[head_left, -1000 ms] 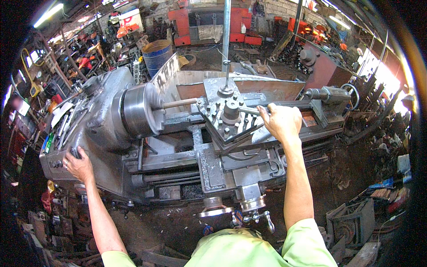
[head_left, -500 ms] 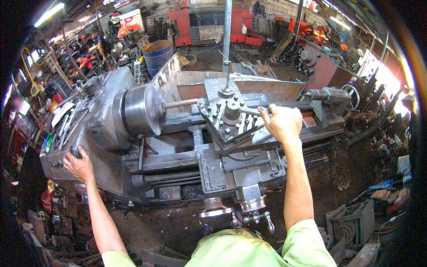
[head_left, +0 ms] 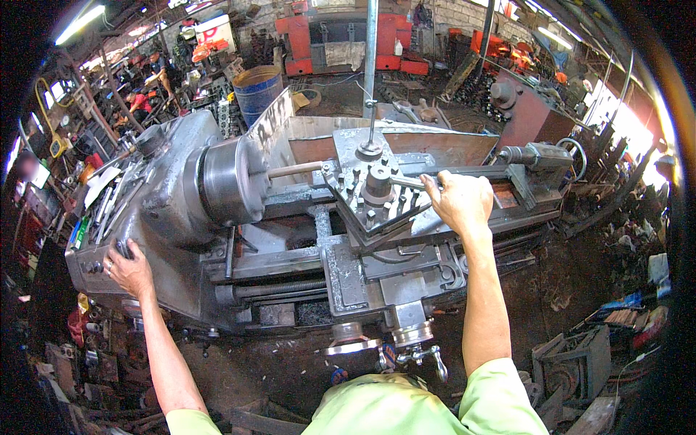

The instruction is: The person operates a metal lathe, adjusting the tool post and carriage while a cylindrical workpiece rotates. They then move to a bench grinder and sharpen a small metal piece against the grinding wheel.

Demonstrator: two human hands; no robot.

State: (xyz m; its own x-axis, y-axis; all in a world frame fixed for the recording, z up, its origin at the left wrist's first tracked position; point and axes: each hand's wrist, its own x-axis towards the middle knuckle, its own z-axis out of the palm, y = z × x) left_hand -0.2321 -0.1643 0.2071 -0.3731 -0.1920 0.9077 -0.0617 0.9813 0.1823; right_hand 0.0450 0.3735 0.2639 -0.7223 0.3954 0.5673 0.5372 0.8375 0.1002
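Nothing has visibly moved: right hand (head_left: 458, 204) remains, fingers curled around the tool-post wrench handle (head_left: 413, 183); left hand (head_left: 129, 267) apparently presses spread fingers on the headstock (head_left: 163, 196) controls.

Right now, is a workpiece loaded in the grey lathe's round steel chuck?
Loaded: a thin brownish metal rod sticks out of the round steel chuck toward the tool post.

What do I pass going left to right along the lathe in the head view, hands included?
Left hand on the headstock controls → chuck → rod → tool post → right hand gripping a lever → tailstock.
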